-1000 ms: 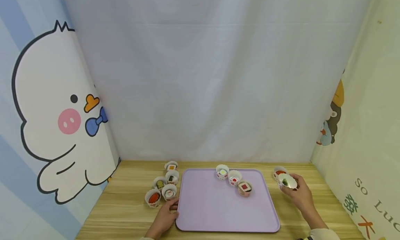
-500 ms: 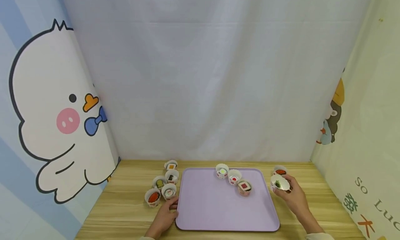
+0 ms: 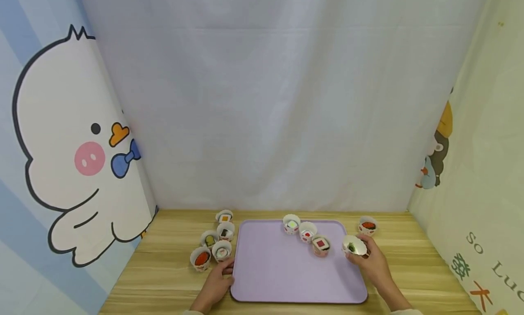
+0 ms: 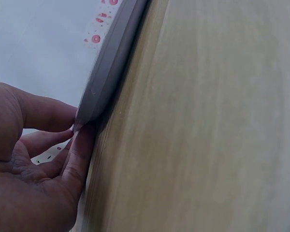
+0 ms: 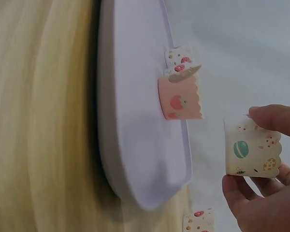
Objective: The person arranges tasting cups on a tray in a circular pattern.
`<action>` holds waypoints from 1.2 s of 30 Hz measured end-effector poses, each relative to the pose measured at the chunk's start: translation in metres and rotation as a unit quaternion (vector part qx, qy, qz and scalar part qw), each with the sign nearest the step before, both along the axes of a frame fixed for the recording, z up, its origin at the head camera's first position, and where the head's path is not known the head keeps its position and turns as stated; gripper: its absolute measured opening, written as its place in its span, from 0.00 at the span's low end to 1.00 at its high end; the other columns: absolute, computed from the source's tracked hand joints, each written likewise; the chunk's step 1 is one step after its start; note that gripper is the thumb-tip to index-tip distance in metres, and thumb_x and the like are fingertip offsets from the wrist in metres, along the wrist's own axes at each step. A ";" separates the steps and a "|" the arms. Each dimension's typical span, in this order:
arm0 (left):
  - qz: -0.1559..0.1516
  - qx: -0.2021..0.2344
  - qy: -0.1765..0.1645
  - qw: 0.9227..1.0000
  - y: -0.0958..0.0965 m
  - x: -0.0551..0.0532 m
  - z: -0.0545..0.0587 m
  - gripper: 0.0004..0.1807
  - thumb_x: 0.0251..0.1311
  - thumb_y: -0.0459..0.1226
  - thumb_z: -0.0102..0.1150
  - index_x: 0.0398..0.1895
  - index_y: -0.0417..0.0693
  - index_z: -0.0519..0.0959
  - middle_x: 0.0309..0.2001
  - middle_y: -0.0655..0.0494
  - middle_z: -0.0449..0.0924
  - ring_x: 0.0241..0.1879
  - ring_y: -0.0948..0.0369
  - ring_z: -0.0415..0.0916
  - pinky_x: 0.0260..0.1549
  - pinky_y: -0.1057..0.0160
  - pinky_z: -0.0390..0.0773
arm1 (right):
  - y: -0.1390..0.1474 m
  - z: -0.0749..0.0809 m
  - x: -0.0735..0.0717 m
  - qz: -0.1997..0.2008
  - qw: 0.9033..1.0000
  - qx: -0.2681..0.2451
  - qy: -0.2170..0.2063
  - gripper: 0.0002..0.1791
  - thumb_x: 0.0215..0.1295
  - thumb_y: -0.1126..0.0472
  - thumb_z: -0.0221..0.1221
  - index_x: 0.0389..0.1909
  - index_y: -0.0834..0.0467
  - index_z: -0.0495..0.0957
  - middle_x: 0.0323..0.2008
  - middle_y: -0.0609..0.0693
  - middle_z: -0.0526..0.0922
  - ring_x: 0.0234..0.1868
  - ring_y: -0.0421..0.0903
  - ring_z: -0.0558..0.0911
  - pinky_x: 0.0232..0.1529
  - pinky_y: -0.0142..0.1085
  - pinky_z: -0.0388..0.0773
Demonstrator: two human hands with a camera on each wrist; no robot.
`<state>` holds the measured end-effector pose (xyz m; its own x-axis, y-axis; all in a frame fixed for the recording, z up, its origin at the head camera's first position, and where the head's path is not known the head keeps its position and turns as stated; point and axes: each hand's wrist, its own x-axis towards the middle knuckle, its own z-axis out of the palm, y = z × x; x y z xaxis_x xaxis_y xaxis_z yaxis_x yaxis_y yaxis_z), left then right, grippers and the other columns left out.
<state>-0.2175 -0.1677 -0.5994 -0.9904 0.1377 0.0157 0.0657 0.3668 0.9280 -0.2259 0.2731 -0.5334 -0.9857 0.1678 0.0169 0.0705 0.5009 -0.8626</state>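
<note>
My right hand pinches a scalloped paper baking cup with a green-topped piece inside. It overlaps the tray's right edge in the head view. From the right wrist, thumb and fingers grip the sides of this macaron-printed cup, upright and above the tray's level. Near the front left corner of the lilac tray, my left hand pinches the rim, as the tray edge between finger and thumb shows in the left wrist view. Three filled cups stand on the tray, the nearest being a pink cup.
Left of the tray, several filled paper cups cluster on the wooden table, among them one with an orange-red filling. Another red-filled cup stands beyond the tray's right side. A pale curtain hangs behind.
My right hand has carried its cup leftward, from beside the red-filled cup at the right to over the tray's right edge. The left hand and the tray have stayed put.
</note>
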 end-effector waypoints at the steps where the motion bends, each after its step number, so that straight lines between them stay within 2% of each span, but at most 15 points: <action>1: 0.001 0.000 -0.002 1.000 0.000 0.000 0.000 0.31 0.51 0.22 0.57 0.63 0.24 0.68 0.56 0.32 0.75 0.52 0.45 0.76 0.43 0.69 0.77 | -0.002 -0.002 0.000 0.002 1.000 -0.002 0.002 0.39 0.55 0.61 0.70 0.66 0.60 0.64 0.63 0.64 0.73 0.44 0.39 0.76 0.39 0.26 0.74; 5: 0.002 -0.001 -0.005 1.000 -0.001 -0.001 0.000 0.31 0.52 0.22 0.57 0.63 0.25 0.68 0.57 0.32 0.75 0.53 0.45 0.76 0.43 0.68 0.77 | -0.012 -0.008 -0.001 0.002 1.000 -0.009 0.010 0.37 0.52 0.62 0.71 0.63 0.60 0.67 0.60 0.64 0.76 0.43 0.38 0.75 0.39 0.26 0.74; 14: 0.002 -0.001 0.001 1.000 0.000 0.000 0.001 0.31 0.51 0.22 0.57 0.63 0.26 0.69 0.57 0.32 0.75 0.53 0.45 0.77 0.44 0.68 0.77 | -0.031 -0.016 -0.002 0.005 1.000 0.010 0.026 0.37 0.49 0.64 0.73 0.61 0.63 0.69 0.57 0.65 0.78 0.48 0.46 0.77 0.41 0.27 0.74; 21: 0.000 0.001 0.003 1.000 0.001 -0.001 0.001 0.31 0.51 0.22 0.58 0.63 0.25 0.69 0.57 0.32 0.75 0.52 0.45 0.77 0.43 0.68 0.77 | -0.043 -0.025 -0.003 0.013 0.998 0.001 0.055 0.35 0.45 0.65 0.73 0.57 0.64 0.72 0.51 0.63 0.81 0.44 0.41 0.77 0.42 0.28 0.74; 25: -0.003 0.000 0.003 1.000 0.000 -0.001 0.000 0.31 0.50 0.22 0.57 0.63 0.25 0.69 0.57 0.33 0.75 0.52 0.45 0.77 0.43 0.68 0.77 | -0.049 -0.029 -0.002 0.016 0.998 -0.006 0.053 0.35 0.44 0.66 0.73 0.57 0.65 0.73 0.49 0.62 0.82 0.42 0.39 0.76 0.41 0.28 0.74; 36: -0.002 -0.002 -0.002 1.000 0.000 0.000 -0.001 0.31 0.51 0.23 0.57 0.63 0.26 0.69 0.56 0.33 0.76 0.52 0.45 0.77 0.42 0.68 0.77 | -0.060 -0.033 0.003 0.019 0.999 0.004 0.042 0.36 0.43 0.66 0.74 0.57 0.63 0.73 0.47 0.63 0.83 0.40 0.43 0.77 0.37 0.28 0.73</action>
